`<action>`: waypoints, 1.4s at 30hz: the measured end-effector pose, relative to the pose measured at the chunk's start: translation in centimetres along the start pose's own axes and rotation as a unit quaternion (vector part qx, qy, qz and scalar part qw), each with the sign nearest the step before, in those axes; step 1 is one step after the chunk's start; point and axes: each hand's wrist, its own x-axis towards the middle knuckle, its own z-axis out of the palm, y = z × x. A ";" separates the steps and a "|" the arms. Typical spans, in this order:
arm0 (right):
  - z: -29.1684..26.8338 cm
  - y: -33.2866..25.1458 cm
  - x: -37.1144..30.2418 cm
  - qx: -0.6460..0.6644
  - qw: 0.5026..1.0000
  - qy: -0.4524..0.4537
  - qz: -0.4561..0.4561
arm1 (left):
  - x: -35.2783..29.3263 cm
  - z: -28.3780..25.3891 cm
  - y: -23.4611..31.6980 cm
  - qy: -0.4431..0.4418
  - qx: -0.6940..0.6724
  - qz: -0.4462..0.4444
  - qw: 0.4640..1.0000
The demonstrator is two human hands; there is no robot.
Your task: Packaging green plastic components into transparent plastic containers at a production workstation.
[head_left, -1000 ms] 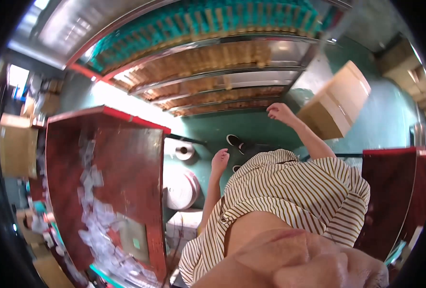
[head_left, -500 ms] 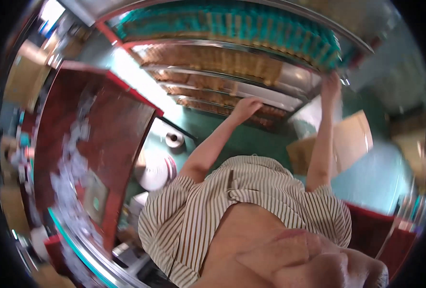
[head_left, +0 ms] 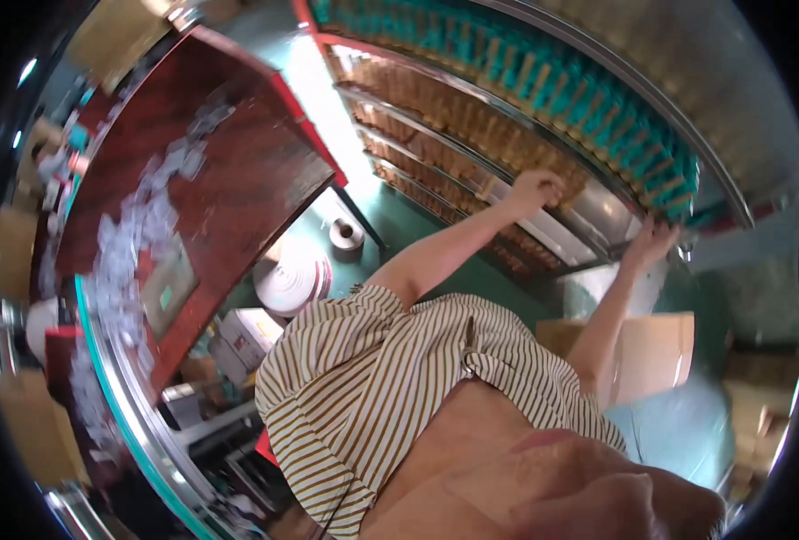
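Ahead of me is a metal rack whose top tier carries a long row of teal and tan pieces (head_left: pixel 543 81); I cannot make out their kind. My right hand (head_left: pixel 651 243) is raised to the right end of this row, at the rack's edge. Its fingers look apart, and their tips are partly lost against the pieces. My left hand (head_left: pixel 536 192) hangs in front of the lower tiers with fingers curled in. Whatever it may hold is hidden. Rows of brown pieces (head_left: pixel 453 112) fill the tiers beneath the teal row.
At left is a dark red table (head_left: pixel 237 193) with many small clear plastic pieces (head_left: pixel 138 225) and a grey flat box (head_left: pixel 167 288). White rolls (head_left: pixel 293 281) stand on the floor beside it. An open cardboard box (head_left: pixel 647 351) sits at my right, below the right arm.
My view has turned, so the rack now slants down to the right. My left hand has moved right and closer to the rack. My right hand stays by the teal row's end.
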 end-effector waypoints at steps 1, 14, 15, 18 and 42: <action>0.4 -0.6 -0.2 0.108 0.994 0.005 0.017 | 0.5 0.0 0.7 -0.022 0.039 -0.023 0.999; -0.3 0.1 -2.1 0.094 0.991 0.087 0.031 | 2.3 3.3 3.2 0.012 0.154 0.159 0.975; -0.4 0.3 -1.7 0.095 0.992 0.071 0.044 | 2.7 3.6 3.4 0.018 0.154 0.163 0.974; -0.5 0.0 -1.3 0.100 0.991 0.041 0.073 | 3.5 3.8 3.5 0.028 0.158 0.173 0.972; -1.8 0.8 0.7 0.092 0.987 -0.081 0.102 | 4.4 3.7 3.4 0.017 0.213 0.157 0.964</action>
